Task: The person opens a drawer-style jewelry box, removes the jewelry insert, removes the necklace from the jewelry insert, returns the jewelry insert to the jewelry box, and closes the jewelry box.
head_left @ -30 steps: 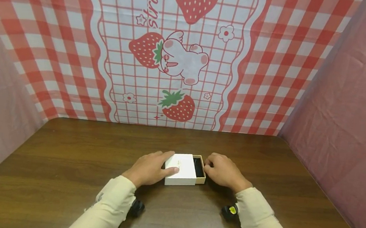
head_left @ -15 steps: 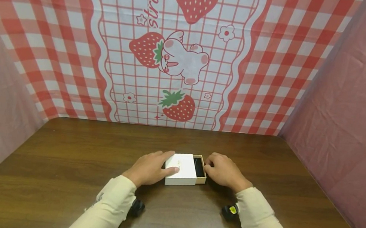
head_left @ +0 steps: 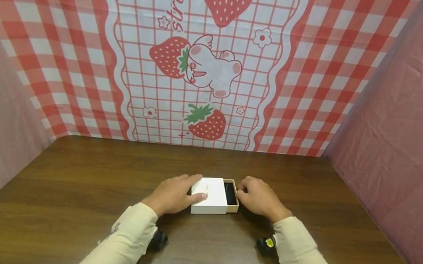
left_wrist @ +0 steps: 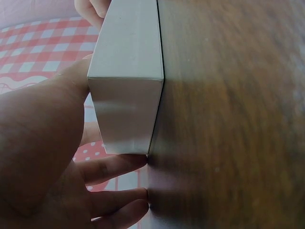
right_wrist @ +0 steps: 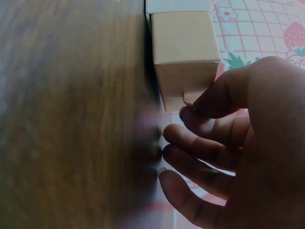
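Observation:
A white drawer-style box sleeve with small gold print lies flat on the table, its tan inner tray partly out at the right. Black lining shows in the opened part. My left hand holds the sleeve at its left end, thumb on the top face; in the left wrist view, fingers reach past that end down to the tabletop. With thumb and forefinger, my right hand pinches a small ribbon pull tab on the tray's end. Its other fingers curl loosely close by the table.
The brown wooden table runs back to a red-and-white checked cloth printed with strawberries. Pink cloth hangs along both sides. Dark wrist devices sit under both cream sleeves.

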`<state>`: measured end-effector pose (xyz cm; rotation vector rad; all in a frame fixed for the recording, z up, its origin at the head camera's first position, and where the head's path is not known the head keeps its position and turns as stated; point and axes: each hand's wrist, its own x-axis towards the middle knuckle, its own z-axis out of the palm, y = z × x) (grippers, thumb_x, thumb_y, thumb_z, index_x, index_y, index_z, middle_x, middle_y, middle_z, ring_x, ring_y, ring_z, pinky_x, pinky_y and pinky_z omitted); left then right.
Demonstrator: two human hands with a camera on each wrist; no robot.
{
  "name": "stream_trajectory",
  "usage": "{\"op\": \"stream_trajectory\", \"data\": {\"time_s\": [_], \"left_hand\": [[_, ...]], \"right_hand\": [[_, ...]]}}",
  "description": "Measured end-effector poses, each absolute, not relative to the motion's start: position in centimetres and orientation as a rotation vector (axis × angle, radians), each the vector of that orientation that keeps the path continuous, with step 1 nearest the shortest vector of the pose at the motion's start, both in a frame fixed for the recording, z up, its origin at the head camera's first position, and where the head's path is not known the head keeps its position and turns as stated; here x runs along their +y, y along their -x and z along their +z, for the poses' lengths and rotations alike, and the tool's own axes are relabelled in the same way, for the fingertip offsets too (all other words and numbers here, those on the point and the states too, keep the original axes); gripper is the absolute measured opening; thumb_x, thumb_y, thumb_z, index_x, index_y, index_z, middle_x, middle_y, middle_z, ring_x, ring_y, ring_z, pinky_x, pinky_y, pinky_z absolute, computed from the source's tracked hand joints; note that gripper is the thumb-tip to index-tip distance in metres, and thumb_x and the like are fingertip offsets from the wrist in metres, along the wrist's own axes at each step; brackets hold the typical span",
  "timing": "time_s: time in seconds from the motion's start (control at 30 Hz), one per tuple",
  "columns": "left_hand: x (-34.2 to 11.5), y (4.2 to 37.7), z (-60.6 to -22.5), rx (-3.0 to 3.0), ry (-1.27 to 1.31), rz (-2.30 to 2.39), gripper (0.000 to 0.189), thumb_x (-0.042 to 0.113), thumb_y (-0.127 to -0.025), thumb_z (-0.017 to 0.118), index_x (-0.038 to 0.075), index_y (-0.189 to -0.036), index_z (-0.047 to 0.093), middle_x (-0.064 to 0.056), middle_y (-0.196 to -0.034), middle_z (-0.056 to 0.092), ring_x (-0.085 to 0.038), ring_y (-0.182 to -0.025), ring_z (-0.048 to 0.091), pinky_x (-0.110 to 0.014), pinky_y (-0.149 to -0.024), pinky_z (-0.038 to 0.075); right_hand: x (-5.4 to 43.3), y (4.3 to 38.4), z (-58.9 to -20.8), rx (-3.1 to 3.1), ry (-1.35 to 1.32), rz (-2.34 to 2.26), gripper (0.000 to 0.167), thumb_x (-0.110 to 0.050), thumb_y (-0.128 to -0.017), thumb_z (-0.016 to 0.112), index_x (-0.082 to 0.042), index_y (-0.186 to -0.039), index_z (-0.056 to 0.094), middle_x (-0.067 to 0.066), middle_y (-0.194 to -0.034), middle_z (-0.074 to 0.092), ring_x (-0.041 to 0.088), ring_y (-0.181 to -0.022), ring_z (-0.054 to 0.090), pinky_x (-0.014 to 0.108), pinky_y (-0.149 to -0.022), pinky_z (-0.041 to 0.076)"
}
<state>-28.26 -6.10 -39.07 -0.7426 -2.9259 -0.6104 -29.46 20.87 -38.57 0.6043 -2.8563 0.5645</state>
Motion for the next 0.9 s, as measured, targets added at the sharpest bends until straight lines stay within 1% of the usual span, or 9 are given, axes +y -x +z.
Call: {"op": "stream_trajectory", "data": {"time_s": [0.43, 0.9], "left_hand": [[-6.07, 28.29, -39.16, -2.926, 0.746, -0.599, 0.065, 0.056, -0.096, 0.058, 0.018, -0.148, 0.048, -0.012, -0.125, 0.064, -0.031, -0.112, 0.062, -0.05, -0.093, 0.049], [-6.02, 28.1, -38.88, -2.918, 0.764, -0.597, 0.065, 0.056, -0.097, 0.058, 0.017, -0.149, 0.048, -0.012, -0.125, 0.064, -0.031, -0.112, 0.062, -0.05, -0.093, 0.049]], "right_hand": [[20.84, 29.56, -38.65, -2.864, -0.587, 0.577, 0.009, -0.014, -0.084, 0.064, -0.015, -0.075, 0.064, -0.003, -0.079, 0.058, 0.015, -0.073, 0.052, 0.036, -0.069, 0.046], [20.91, 29.56, -38.62, -2.865, -0.572, 0.596, 0.009, -0.012, -0.085, 0.063, -0.013, -0.076, 0.064, -0.001, -0.08, 0.058, 0.016, -0.073, 0.053, 0.036, -0.069, 0.046]]}}
